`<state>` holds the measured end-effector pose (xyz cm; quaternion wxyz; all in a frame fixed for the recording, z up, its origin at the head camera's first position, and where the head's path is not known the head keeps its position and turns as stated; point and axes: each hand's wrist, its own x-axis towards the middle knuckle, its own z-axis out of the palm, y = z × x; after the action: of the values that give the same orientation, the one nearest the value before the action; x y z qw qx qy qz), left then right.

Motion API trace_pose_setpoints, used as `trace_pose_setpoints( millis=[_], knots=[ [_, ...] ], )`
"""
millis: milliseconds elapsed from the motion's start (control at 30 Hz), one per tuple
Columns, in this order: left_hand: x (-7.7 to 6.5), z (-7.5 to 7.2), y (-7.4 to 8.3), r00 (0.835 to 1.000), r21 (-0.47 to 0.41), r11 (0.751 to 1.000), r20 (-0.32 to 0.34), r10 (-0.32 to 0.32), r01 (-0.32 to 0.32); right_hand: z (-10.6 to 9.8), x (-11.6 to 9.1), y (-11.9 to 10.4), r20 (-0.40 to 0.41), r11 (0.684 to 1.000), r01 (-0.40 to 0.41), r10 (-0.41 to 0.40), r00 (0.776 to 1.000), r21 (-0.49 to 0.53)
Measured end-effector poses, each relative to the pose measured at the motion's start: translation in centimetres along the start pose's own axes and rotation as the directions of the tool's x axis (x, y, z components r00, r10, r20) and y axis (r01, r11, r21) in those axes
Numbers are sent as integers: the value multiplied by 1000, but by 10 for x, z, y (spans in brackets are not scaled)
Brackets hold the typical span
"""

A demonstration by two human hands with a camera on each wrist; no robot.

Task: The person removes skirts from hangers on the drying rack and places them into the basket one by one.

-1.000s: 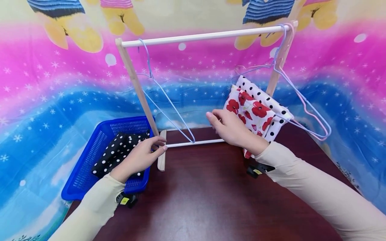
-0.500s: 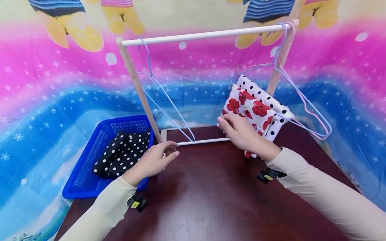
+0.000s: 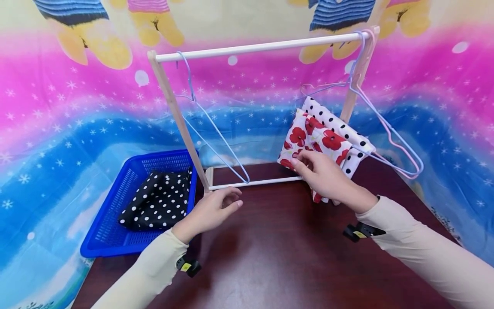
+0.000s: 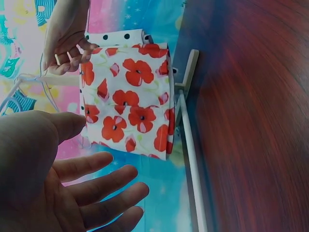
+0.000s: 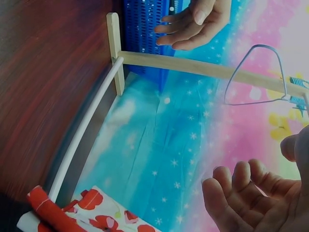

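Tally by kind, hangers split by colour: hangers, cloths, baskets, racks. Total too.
Blue hangers: 2 (bare blue hanger, draped blue hanger)
Pink hanger: 1
Cloths: 3 (floral cloth, white dotted cloth, black dotted cloth)
Blue basket: 1
Rack: 1
Total: 8

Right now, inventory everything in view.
table: one, maroon, foreground
rack: one, pale, on table
hangers: three, two blue, one pink, on rack
poppy cloth: one, white and red, hung right
dotted cloth: one, white and black, behind it
basket: one, blue, left of rack
black cloth: one, dotted white, in basket
backdrop: one, multicoloured, behind
cameras: two, black, wrists
sleeves: two, cream, forearms
left hand: one, bare, near basket
right hand: one, bare, near poppy cloth
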<state>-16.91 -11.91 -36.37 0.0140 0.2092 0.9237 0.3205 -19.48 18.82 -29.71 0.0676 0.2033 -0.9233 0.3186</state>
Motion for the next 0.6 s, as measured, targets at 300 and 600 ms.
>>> trace_pose_setpoints(
  millis=[300, 600],
  knots=[
    [6, 15, 9, 1000, 5, 1000, -5, 19, -19, -11, -11, 3, -22, 1000, -17, 16, 1000, -17],
    [12, 24, 17, 1000, -34, 999, -6, 20, -21, -19, -15, 3, -51, 999, -20, 18, 999, -44]
  ],
)
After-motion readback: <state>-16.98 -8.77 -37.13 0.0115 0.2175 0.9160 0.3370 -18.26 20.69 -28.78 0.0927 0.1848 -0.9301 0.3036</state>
